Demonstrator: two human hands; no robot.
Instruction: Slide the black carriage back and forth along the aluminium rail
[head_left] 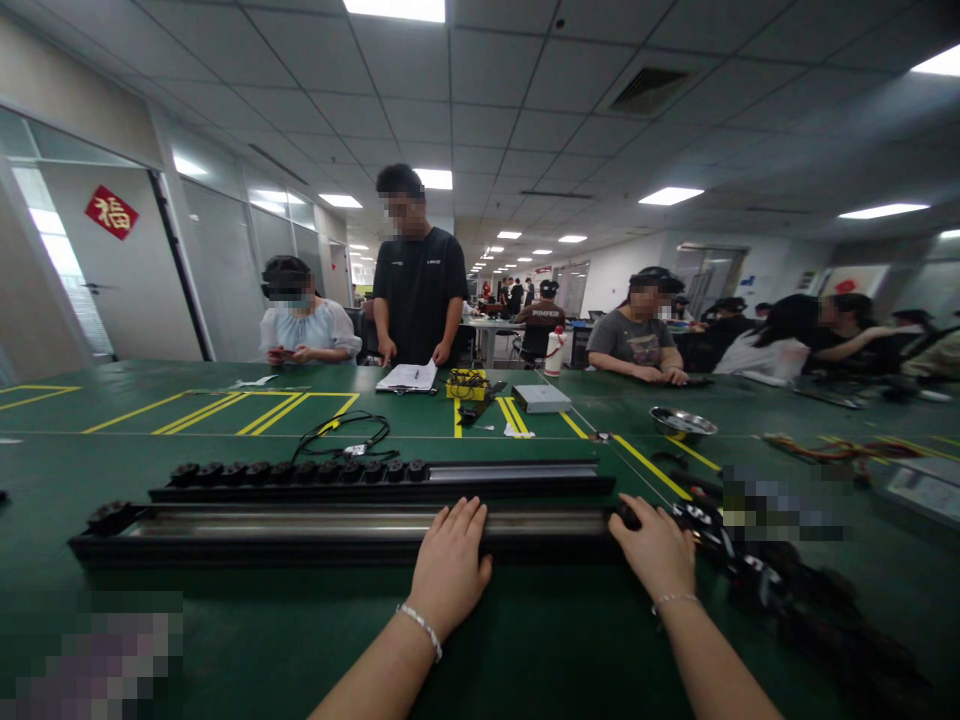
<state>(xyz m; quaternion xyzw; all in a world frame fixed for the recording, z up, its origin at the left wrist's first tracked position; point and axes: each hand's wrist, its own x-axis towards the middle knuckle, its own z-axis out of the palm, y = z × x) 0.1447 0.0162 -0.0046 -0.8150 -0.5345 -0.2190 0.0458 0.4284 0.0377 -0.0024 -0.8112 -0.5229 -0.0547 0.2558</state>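
Note:
My left hand [451, 560] lies flat with its fingers stretched out over the near long black channel [262, 550], which has a shiny metal strip inside. At that channel's right end, my right hand [660, 548] has its thumb and fingers closed about a small black part [628, 513], mostly hidden by the fingers. One black knob-like piece [111, 512] sits in the left end of the near channel. Just behind, a second black channel [525, 490] runs parallel, its left half lined with several black knob-like pieces [300, 472].
A tangle of black cabled parts [780, 580] lies right of my right hand. Farther back are a metal bowl [684, 422], a grey box [541, 399], a yellow box [466, 384], a looped black cable [352, 435] and papers [407, 377]. Several people are around the green table [300, 640].

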